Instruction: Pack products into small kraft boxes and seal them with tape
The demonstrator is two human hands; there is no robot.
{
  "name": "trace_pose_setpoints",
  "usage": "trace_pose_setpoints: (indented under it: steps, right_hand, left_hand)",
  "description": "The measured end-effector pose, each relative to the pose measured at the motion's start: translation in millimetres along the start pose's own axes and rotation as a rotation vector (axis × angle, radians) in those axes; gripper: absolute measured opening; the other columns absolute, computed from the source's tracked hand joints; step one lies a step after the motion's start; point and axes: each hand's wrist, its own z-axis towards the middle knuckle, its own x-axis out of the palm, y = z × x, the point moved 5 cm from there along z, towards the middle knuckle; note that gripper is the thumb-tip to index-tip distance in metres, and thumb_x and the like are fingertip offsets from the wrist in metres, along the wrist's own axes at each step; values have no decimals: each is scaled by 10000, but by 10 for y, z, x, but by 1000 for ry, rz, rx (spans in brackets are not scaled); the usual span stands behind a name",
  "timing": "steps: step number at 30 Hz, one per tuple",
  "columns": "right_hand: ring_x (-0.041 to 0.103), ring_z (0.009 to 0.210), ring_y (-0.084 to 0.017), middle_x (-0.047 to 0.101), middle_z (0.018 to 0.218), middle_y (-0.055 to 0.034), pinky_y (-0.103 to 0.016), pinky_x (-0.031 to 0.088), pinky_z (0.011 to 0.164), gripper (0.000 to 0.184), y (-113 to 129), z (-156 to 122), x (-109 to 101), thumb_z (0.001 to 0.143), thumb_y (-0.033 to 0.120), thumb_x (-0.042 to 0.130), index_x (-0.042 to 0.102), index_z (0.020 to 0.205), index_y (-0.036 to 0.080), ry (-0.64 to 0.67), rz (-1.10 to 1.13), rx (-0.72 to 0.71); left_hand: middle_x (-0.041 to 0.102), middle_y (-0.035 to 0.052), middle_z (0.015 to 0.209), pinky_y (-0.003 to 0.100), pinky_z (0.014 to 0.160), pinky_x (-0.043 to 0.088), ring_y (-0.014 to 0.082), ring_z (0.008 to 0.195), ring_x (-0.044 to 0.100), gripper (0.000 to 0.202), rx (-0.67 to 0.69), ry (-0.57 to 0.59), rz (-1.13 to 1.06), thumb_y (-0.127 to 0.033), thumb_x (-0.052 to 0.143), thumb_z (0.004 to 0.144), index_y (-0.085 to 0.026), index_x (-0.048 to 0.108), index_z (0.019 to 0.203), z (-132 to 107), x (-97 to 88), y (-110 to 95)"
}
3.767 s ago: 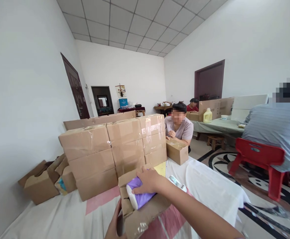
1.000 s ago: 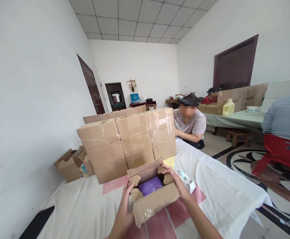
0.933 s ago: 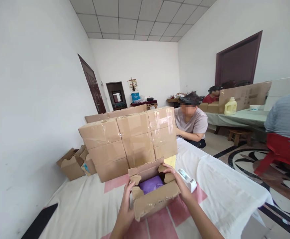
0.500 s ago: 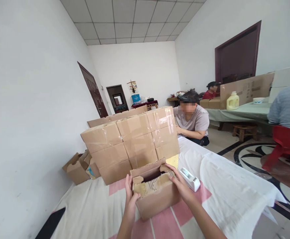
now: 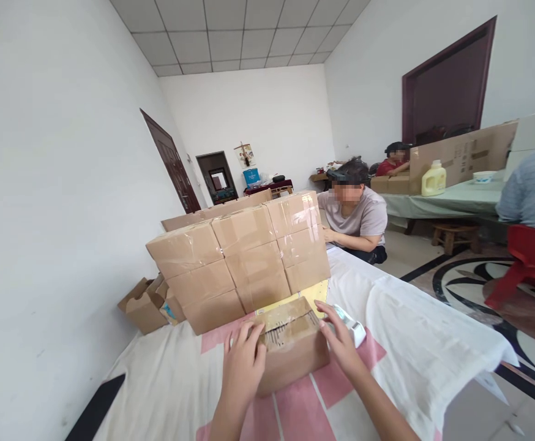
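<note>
- Left hand (image 5: pixel 245 355) and right hand (image 5: pixel 341 340) bracket the small brown rectangular cardboard box (image 5: pixel 295 364) from its two ends; I take it this keeps the box square to me, one long side facing my body.
- At the left end my fingers curve over the top edge; whether they squeeze or only rest there, I cannot tell.
- At the right end my thumb and fingers stand apart around the far corner, not wrapped round anything, so this side looks more like steadying than clamping.
- Both palms sit off the top, which leaves its middle in plain view: the flaps lie folded over, with a dark seam and torn corrugated ridges showing. What is inside is hidden.
- Under it all is the white cloth with pink rectangles (image 5: pixel 295 416); the box rests upright on it, central between my forearms, where both hands reach equally well.
- Just beyond my right hand lies a white plastic tape dispenser (image 5: pixel 354 329), partly covered by my fingers, presumably placed there to be handy.
- Behind the box lies a flat yellow sheet (image 5: pixel 317 295), then a stack of tan taped cardboard boxes (image 5: pixel 249 260), packed tightly in three columns, likely so that it stands firm.
</note>
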Motion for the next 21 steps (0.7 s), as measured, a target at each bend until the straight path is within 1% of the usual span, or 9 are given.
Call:
trace_pose_setpoints:
  steps: [3,5,7,9,11,13,16,19,21]
  right_hand:
    - [561,1288,-316,650,1323,-112,-494,444,1088,374,23,76,-459,943,501,512,666,1192,269,-131,-74,-24]
    - [605,1189,-322,690,1212,-121,-499,467,1032,357,-49,141,-735,908,508,517,680,1082,242,-202,-135,49]
    - [620,1127,-319,705,1143,-130,-489,478,993,356,-194,198,-886,861,497,515,672,1001,209,-211,-172,161]
    - [645,1033,-290,716,1067,-127,-436,510,919,359,-367,231,-916,843,484,498,659,969,190,-203,-188,235]
    - [659,915,-255,719,964,-105,-380,533,818,341,-528,235,-864,828,466,491,655,928,184,-174,-186,293]
    - [656,822,-224,713,911,-82,-337,534,732,317,-627,218,-798,821,448,492,655,903,188,-143,-178,323]
    - [641,772,-202,698,873,-59,-313,521,697,278,-660,169,-782,826,420,491,647,873,194,-136,-189,329]
    - [626,811,-207,664,851,-58,-312,505,739,228,-629,112,-846,822,388,499,620,778,200,-157,-245,313]
    - [619,847,-208,649,887,-68,-308,496,765,214,-602,81,-881,817,369,510,616,734,202,-156,-286,301]
  left_hand:
    - [644,76,1355,559,1092,387,293,1262,580,448,20,54,59,-259,360,984,-305,625,1343,-56,17,-51]
    - [627,86,1394,593,1103,358,313,1304,556,441,40,76,116,-322,347,1010,-306,601,1370,-127,23,-75]
    - [607,127,1415,635,1108,326,353,1330,527,448,50,68,186,-388,369,1014,-258,592,1380,-180,19,-133]
    - [613,177,1376,639,1103,333,383,1294,541,479,65,53,230,-439,414,998,-184,608,1353,-185,26,-248]
    - [643,185,1301,618,1098,356,384,1234,572,483,114,46,219,-454,454,978,-155,629,1314,-151,63,-427]
    - [652,161,1293,596,1114,351,370,1232,571,455,187,32,174,-426,477,968,-179,616,1325,-110,121,-645]
    - [657,121,1309,554,1143,319,323,1244,570,381,344,-51,84,-316,501,957,-233,610,1312,-123,228,-1015]
    - [731,62,952,461,947,417,228,896,656,243,600,-105,-105,-193,510,918,-263,694,1060,-262,390,-1427]
    - [669,30,726,403,740,394,189,691,591,207,747,-49,-224,-165,504,897,-249,692,924,-353,566,-1672]
